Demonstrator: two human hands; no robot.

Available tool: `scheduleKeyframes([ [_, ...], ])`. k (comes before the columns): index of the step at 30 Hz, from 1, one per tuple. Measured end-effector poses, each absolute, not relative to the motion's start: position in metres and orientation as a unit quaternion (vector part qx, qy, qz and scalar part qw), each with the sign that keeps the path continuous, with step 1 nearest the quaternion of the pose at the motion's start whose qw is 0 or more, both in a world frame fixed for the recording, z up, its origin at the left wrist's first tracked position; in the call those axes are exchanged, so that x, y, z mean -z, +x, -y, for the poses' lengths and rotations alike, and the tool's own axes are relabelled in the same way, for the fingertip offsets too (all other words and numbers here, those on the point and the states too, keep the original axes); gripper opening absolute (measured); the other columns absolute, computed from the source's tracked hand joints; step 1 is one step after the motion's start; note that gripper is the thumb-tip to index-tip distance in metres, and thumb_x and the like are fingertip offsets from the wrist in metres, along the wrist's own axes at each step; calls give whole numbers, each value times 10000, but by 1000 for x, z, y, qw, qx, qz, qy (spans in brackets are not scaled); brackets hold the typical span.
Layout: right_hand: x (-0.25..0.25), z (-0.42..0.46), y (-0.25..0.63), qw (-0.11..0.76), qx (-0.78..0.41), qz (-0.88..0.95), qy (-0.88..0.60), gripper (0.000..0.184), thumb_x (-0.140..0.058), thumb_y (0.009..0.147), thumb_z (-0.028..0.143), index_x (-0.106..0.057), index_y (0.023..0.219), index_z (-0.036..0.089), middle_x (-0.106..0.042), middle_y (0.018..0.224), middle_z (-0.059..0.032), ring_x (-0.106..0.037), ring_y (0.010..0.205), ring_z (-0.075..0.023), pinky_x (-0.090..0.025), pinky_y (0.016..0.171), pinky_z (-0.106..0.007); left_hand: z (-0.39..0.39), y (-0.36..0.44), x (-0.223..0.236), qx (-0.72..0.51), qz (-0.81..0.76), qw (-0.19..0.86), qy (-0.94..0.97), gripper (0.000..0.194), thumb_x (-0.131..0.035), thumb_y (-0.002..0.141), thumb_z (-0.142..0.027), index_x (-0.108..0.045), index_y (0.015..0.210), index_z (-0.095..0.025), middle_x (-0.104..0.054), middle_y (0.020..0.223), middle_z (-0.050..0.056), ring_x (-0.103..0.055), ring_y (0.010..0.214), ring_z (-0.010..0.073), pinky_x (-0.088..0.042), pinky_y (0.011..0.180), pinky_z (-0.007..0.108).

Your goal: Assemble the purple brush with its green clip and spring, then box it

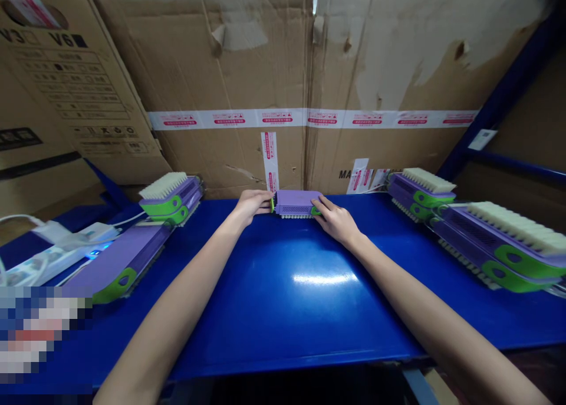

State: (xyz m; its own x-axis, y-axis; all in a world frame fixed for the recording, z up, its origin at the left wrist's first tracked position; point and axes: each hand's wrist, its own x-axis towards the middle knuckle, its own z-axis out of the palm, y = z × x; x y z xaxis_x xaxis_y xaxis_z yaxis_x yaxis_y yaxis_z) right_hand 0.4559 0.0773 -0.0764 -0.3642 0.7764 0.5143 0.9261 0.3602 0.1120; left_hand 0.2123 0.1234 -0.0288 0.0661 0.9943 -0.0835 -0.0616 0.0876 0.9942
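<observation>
Purple brush lies bristles-down at frame centre on the blue counter, left hand and right hand fingers pinching its ends.

Left hand and right hand bare, forearms unsleeved.

1 head view, from above, facing forward-down over blue table toward cardboard wall, close range.
</observation>
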Motion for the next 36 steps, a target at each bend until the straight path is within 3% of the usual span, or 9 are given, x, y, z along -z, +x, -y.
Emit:
scheduleKeyframes([
  [7, 84, -81, 458, 219, 209, 811, -501, 385, -461, 934, 275, -538, 1287, 144, -537, 1345, -182, -657, 1045, -270, -585, 798, -360, -122, 218, 36, -472, -520, 559, 440, 50, -647, 771, -96, -650, 802, -56, -695, 697, 116, -676, 630, 190, -573, 756, 359],
  [23, 86, -81, 456, 223, 218, 818, -483, 375, -466, 935, 283, -548, 1274, 146, -544, 1336, -188, -655, 1050, -269, -583, 807, -356, -124, 216, 27, -463, -547, 530, 453, 83, -684, 733, -61, -617, 741, -109, -676, 637, 63, -653, 559, 176, -586, 690, 380],
  [29, 85, -81, 457, 219, 215, 808, -502, 375, -465, 934, 277, -545, 1282, 160, -544, 1343, -168, -665, 1026, -256, -584, 798, -347, -118, 226, 36, -525, -531, 524, 410, 111, -700, 754, -145, -633, 684, -90, -685, 677, 94, -657, 600, 157, -584, 709, 308],
  [36, 84, -80, 456, 215, 207, 791, -534, 376, -463, 929, 281, -544, 1283, 183, -541, 1350, -152, -685, 955, -241, -581, 764, -341, -114, 236, 44, -468, -566, 518, 438, 83, -636, 769, -154, -684, 814, -101, -698, 759, 95, -661, 646, 171, -581, 644, 299],
])
